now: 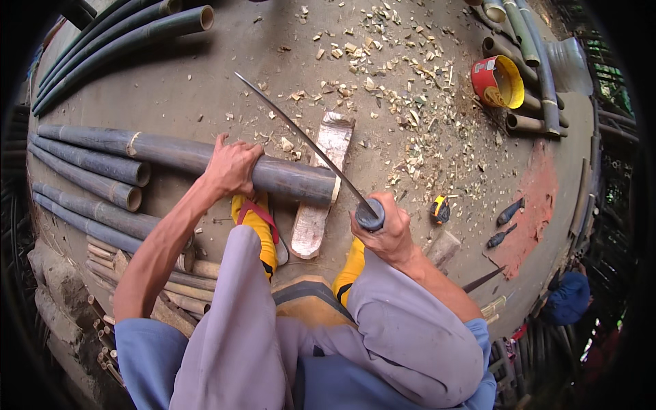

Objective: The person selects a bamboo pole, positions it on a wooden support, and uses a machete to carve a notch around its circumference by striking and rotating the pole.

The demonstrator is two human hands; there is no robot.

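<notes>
My left hand (236,167) is wrapped over a thick dark bamboo pole (294,179) lying crosswise in front of me. Its cut right end, with a pale rim, rests on a pale, hacked wooden block (311,229). In my right hand (389,231) is the dark handle of a machete (301,139). The long thin blade slants up and to the left, passing in view over the pole's cut end. Whether the blade touches the pole I cannot tell.
More bamboo poles (96,164) lie at the left and far left. Wood chips (424,116) litter the ground ahead. To the right are a red and yellow bucket (488,82), a tape measure (440,209), two dark-handled tools (502,236) and a wooden piece (443,249).
</notes>
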